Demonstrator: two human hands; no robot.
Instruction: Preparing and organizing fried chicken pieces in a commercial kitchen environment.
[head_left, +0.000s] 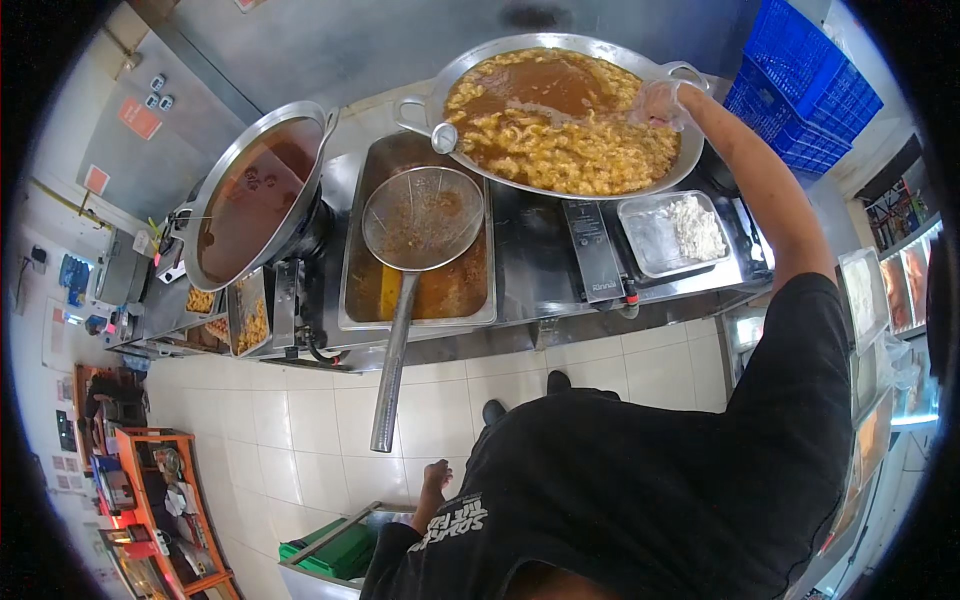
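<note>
My right hand, in a clear plastic glove, is over the right edge of a large metal wok full of oil and frying battered pieces; whether its fingers hold anything cannot be told. My left hand hangs bare at my side above the floor, its fingers curled, with nothing visible in it. Below the wok, a metal tray holds pieces coated in white flour. A long-handled round strainer rests across a deep steel pan of brownish oil. A dial thermometer is at the wok's rim.
At the left a second wok holds dark oil. Trays of fried pieces stand beyond it. Blue plastic crates are stacked at upper right. The strainer's handle juts past the counter edge. A green bin is near my left arm.
</note>
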